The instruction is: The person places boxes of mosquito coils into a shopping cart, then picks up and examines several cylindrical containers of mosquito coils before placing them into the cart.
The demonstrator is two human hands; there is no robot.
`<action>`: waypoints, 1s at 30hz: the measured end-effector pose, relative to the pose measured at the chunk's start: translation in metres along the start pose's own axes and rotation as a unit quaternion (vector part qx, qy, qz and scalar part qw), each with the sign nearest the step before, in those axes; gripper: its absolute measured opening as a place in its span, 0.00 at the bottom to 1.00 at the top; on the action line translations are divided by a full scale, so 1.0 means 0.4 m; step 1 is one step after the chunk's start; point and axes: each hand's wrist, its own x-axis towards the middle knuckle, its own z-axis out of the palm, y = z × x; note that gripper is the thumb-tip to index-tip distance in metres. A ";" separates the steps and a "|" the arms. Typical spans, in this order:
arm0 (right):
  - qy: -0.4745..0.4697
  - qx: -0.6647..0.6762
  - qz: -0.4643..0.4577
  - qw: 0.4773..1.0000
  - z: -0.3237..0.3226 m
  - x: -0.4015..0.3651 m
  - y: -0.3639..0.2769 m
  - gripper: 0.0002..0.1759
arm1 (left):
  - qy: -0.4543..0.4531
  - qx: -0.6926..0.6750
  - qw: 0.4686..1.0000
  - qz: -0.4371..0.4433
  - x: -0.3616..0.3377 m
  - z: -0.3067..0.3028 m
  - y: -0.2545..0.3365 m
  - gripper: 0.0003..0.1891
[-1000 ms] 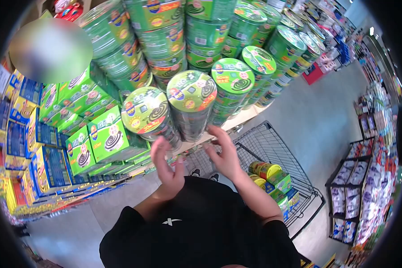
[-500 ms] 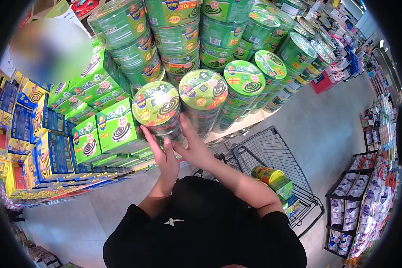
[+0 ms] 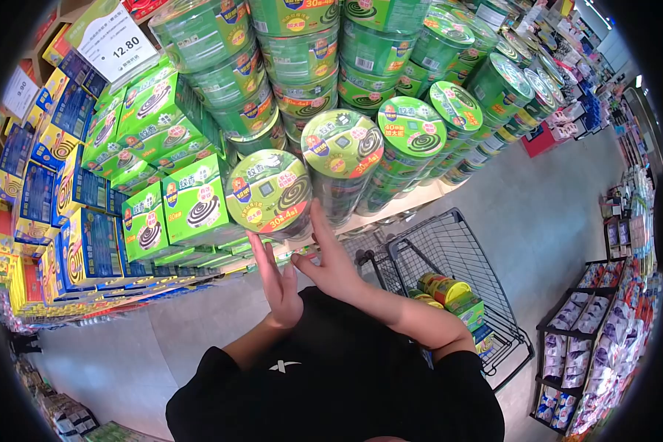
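Note:
A round green mosquito coil tub (image 3: pixel 267 190) stands at the near left of the tub rows, its lid turned up towards me. My left hand (image 3: pixel 276 283) is at its near left side, fingers stretched up along the wall. On the right side, my right hand (image 3: pixel 333 259) has its fingers against the wall, so the tub sits between both hands. Both thumbs stand away from it. The tub's lower part is partly hidden by my hands. A second mosquito coil tub (image 3: pixel 342 141) is beside it, and green mosquito coil boxes (image 3: pixel 197 202) are just left.
Tall tub stacks (image 3: pixel 298 55) rise behind. Blue and yellow boxes (image 3: pixel 92 250) fill the left of the display, under a price sign (image 3: pixel 118 48). A shopping cart (image 3: pixel 460 221) holding several goods (image 3: pixel 449 291) stands at my right. Farther right is a rack of packets (image 3: pixel 567 346).
The near left tub has shifted towards me together with both hands. A gap behind it now shows more of the tubs there. The view has shifted slightly.

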 end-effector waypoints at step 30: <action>-0.009 0.385 0.299 0.873 -0.191 -0.188 -0.004 0.50 | -0.100 -0.298 0.893 -0.322 0.017 -0.096 0.046 0.39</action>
